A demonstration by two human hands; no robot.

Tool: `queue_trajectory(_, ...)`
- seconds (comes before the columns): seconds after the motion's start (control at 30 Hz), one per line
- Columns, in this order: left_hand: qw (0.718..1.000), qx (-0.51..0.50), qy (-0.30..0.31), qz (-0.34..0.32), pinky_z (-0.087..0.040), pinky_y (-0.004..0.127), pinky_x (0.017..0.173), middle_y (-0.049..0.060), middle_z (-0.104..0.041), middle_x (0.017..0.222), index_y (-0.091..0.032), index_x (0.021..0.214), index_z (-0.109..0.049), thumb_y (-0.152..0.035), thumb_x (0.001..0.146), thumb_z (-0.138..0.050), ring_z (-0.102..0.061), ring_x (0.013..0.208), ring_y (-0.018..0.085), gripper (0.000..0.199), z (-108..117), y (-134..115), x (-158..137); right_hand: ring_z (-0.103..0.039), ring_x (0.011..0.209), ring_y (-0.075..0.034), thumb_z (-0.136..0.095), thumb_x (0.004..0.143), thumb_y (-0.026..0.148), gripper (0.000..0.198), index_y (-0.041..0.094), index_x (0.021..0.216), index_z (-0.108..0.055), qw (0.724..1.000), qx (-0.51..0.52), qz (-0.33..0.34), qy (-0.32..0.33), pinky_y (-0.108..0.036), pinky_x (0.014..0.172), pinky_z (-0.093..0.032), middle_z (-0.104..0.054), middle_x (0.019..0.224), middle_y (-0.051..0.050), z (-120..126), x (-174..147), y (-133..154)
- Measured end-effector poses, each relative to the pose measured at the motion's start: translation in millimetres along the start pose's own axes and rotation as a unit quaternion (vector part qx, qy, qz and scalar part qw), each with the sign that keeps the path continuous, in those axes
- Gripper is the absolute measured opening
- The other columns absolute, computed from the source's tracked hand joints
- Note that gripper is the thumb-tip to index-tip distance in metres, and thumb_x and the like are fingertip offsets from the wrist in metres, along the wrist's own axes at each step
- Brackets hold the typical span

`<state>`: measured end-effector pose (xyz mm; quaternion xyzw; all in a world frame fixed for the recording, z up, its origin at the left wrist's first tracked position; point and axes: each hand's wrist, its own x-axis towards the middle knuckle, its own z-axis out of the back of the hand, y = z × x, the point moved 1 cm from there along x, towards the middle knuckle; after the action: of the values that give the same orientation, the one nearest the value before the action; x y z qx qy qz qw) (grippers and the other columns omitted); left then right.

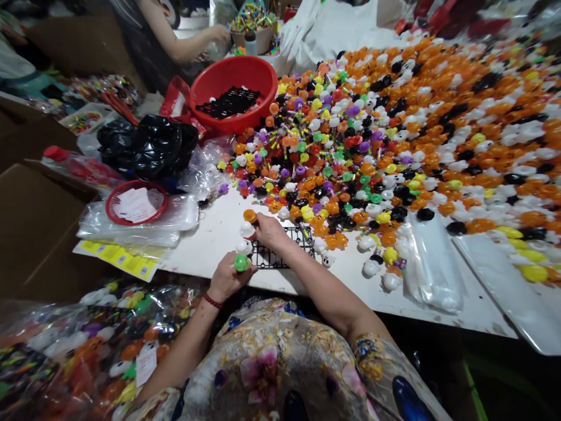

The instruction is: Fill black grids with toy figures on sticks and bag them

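Observation:
My left hand (228, 276) is closed at the table's front edge, with a green-topped plastic toy (241, 263) in its grip. A white-topped toy (243, 247) sits just above the green one, between my hands; which hand bears it I cannot tell. Just beyond, my right hand (270, 233) is closed on an orange-topped toy (249, 216), and another white piece (247, 230) shows beside its fingers. Under my right wrist lies a black plastic grid (302, 238), partly hidden by the forearm. The toys' lower parts are hidden.
A big heap of colourful plastic toys (333, 158) covers the table's right and back. Clear plastic bags (432, 263) lie at right. On the left are a small red basket (164, 204) with papers, a black bag (149, 143) and a red tub (258, 120). A co-worker's arm (188, 47) reaches in behind.

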<state>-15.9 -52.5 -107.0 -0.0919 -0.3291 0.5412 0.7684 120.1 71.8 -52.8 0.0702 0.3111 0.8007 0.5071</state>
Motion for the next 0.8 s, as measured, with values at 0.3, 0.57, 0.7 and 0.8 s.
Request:
queue_trajectory(0.3, 1.0, -0.012, -0.015, -0.003, -0.047, 0.028, 0.059, 0.002, -0.061, 0.067, -0.021, 0.069, -0.062, -0.041, 0.091, -0.056, -0.056, 0.062, 0.015, 0.03, 4, -4, 4, -0.065, 0.09, -0.021, -0.049, 0.092, 0.016, 0.026, 0.016, 0.116, -0.058, 1.0, -0.026, 0.004, -0.001, -0.03, 0.077, -0.044, -0.072, 0.103, -0.013, -5, -4, 2)
queue_trajectory(0.57, 0.999, 0.013, -0.007, 0.05, -0.04, 0.027, 0.049, 0.0, -0.055, 0.056, -0.022, 0.063, -0.06, -0.049, 0.084, -0.059, -0.053, 0.052, 0.016, 0.034, 4, 6, -2, -0.06, 0.115, -0.017, -0.057, 0.093, 0.025, 0.027, 0.021, 0.12, -0.06, 0.994, 0.054, 0.073, -0.056, -0.027, 0.094, -0.048, -0.067, 0.123, -0.004, 2, -30, -9)
queue_trajectory(0.7, 0.998, 0.04, -0.015, 0.052, -0.038, 0.027, 0.049, 0.001, -0.055, 0.057, -0.022, 0.063, -0.059, -0.046, 0.083, -0.059, -0.052, 0.052, 0.017, 0.031, 0, 7, -1, -0.057, 0.119, -0.017, -0.047, 0.097, 0.021, 0.028, 0.027, 0.118, -0.063, 0.977, -0.027, 0.038, -0.206, -0.028, 0.1, -0.047, -0.063, 0.126, -0.002, 24, -108, -62)
queue_trajectory(0.8, 0.997, 0.066, -0.038, 0.023, -0.038, 0.029, 0.052, 0.002, -0.057, 0.059, -0.022, 0.064, -0.059, -0.045, 0.085, -0.058, -0.053, 0.054, 0.019, 0.03, -1, 6, 0, -0.059, 0.108, -0.022, -0.045, 0.093, 0.015, 0.034, 0.023, 0.118, -0.066, 0.944, -0.119, -0.088, -0.294, -0.034, 0.094, -0.05, -0.065, 0.115, -0.009, 44, -180, -121)
